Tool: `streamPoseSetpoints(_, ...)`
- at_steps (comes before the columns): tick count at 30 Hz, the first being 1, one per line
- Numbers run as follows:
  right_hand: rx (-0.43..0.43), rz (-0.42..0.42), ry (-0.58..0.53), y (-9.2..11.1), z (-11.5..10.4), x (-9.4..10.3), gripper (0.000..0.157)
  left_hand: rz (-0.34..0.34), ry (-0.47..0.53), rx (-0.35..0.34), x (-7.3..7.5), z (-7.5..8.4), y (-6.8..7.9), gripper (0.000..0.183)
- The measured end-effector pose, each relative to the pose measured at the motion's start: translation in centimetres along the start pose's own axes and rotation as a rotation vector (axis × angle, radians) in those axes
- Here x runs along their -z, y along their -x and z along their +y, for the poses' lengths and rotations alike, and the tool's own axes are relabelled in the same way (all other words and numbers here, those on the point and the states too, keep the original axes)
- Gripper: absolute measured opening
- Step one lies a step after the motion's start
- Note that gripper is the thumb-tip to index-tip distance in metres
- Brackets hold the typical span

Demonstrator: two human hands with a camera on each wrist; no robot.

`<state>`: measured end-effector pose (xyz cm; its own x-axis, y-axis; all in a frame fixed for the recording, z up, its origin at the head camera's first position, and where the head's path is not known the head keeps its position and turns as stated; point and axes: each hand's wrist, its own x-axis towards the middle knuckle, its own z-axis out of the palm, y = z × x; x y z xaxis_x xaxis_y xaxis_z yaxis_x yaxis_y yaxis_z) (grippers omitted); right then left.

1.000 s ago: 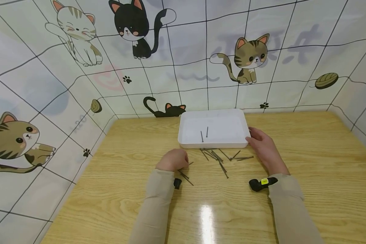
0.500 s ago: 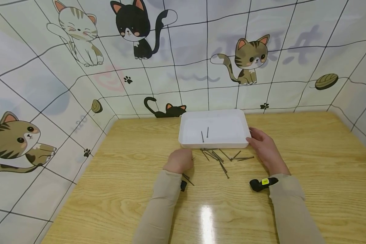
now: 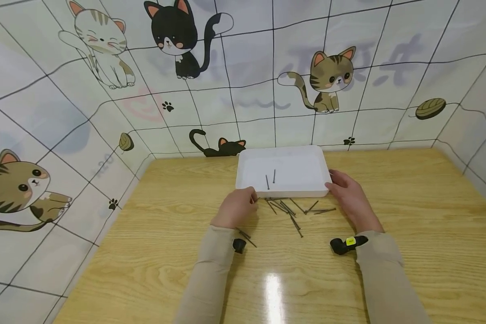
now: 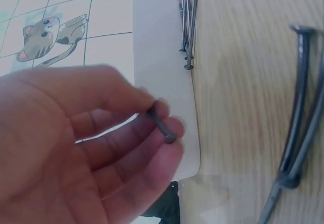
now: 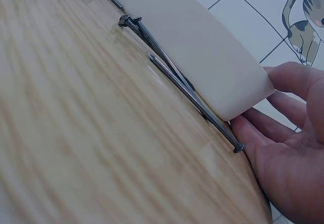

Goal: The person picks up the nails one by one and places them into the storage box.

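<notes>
Grey metal nail is being pinched by the left hand, around 7 o'clock of the white tray; right hand is gripping the tray near 4 o'clock — bracing it and coming in high before letting go is looking safest. Long axis is running 11-to-5 in the left wrist view — head facing 5, point hidden.

No text can be read. In the head view, the yellow label at four o'clock, on a black wrist camera, is too small; purple marks on the wall at two o'clock and grey marks at nine are too faint.
</notes>
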<state>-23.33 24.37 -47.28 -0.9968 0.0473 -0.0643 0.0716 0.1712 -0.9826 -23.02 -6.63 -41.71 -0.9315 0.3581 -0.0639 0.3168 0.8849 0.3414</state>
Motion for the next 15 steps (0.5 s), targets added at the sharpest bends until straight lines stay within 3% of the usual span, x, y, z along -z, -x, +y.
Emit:
streamPoseSetpoints(8,0.004,0.005,0.024,0.2,-0.3,0.1,0.062,0.062,0.165,-0.007,0.0,-0.3,-0.6,0.012)
streamPoseSetpoints(15,0.007,0.0,0.034,0.3,-0.6,-0.3,0.064,0.101,0.389,0.002,0.4,0.2,-1.6,0.021)
